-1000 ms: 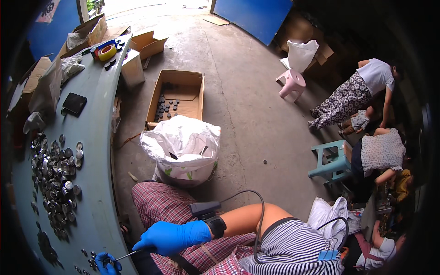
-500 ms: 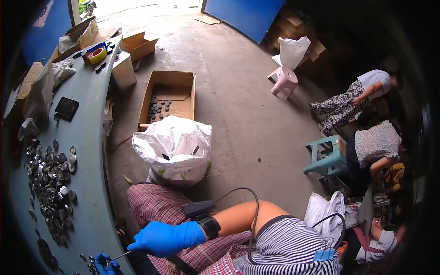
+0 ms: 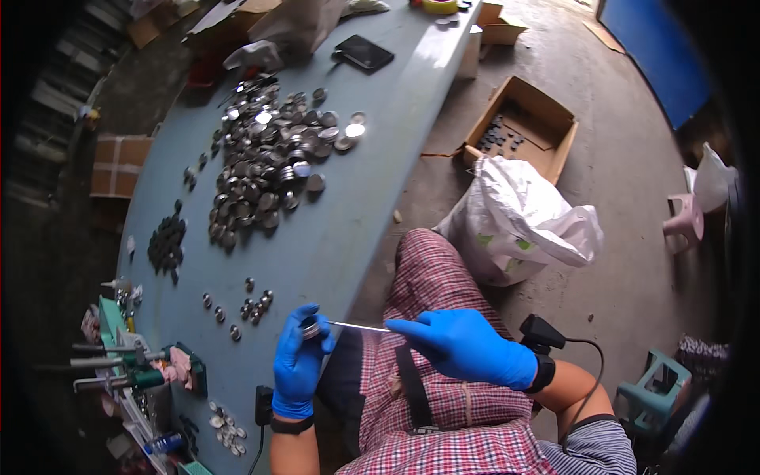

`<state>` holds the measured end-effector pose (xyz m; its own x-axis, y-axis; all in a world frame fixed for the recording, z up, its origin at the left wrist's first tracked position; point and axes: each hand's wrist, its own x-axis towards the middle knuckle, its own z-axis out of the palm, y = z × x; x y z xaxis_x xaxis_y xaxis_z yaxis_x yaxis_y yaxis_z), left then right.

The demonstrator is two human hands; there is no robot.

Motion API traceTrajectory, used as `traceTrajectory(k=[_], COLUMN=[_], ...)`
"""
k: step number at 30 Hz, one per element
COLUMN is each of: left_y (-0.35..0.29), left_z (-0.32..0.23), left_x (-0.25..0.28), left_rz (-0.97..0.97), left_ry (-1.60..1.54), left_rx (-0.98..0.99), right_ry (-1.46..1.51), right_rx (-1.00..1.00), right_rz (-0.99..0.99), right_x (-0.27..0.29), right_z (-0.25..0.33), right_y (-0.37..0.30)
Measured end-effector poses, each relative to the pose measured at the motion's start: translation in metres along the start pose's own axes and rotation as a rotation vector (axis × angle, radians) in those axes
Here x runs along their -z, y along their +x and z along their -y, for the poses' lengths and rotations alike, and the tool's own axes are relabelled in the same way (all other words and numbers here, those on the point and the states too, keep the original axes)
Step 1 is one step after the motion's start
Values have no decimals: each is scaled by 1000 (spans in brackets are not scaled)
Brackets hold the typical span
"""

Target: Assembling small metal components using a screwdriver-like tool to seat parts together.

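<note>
My left hand [image 3: 294, 372], in a blue glove, is closed around a small round metal cap [image 3: 309, 328] near the table's edge. My right hand [image 3: 475, 348], also gloved in blue, grips a thin metal rod [image 3: 360, 326]. The rod's tip points at the cap; I cannot tell whether it touches. A few small metal pieces [image 3: 257, 307] lie on the table left of my left hand. Beyond them spreads a large heap of shiny round metal caps [image 3: 265, 166]. A smaller heap of black round pieces [image 3: 167, 242] lies to its left.
The blue-grey table [image 3: 340, 226] carries a green hand-lever press [image 3: 146, 368], white round pieces [image 3: 228, 430] and a dark flat device [image 3: 364, 53]. On the floor right stand a white sack [image 3: 514, 229], a cardboard box [image 3: 558, 115], a pink stool [image 3: 682, 222] and a teal stool [image 3: 653, 392].
The view has swung left over the table, bringing both hands nearer the middle. My left hand and the cap in it now show fully. The rod stays in my right hand.
</note>
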<state>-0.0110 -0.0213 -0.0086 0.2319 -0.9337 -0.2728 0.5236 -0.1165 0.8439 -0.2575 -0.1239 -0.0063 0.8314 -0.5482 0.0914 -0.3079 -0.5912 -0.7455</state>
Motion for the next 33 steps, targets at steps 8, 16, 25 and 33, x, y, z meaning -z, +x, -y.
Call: traceTrajectory(k=[8, 16, 25, 33], left_y=[-23, -32, -43, -46], left_z=[-11, -24, -24, -25], left_x=[7, 24, 27, 25], left_rz=[7, 26, -15, -25], left_ry=[50, 287, 312, 379], left_rx=[-5, -18, -9, -23], right_ry=[-24, -276, -372, -311], right_rx=[119, 217, 229, 227], right_rz=[35, 63, 112, 128], right_x=[-6, -1, -1, -6], right_z=[16, 31, 40, 43], right_y=[14, 27, 31, 29])
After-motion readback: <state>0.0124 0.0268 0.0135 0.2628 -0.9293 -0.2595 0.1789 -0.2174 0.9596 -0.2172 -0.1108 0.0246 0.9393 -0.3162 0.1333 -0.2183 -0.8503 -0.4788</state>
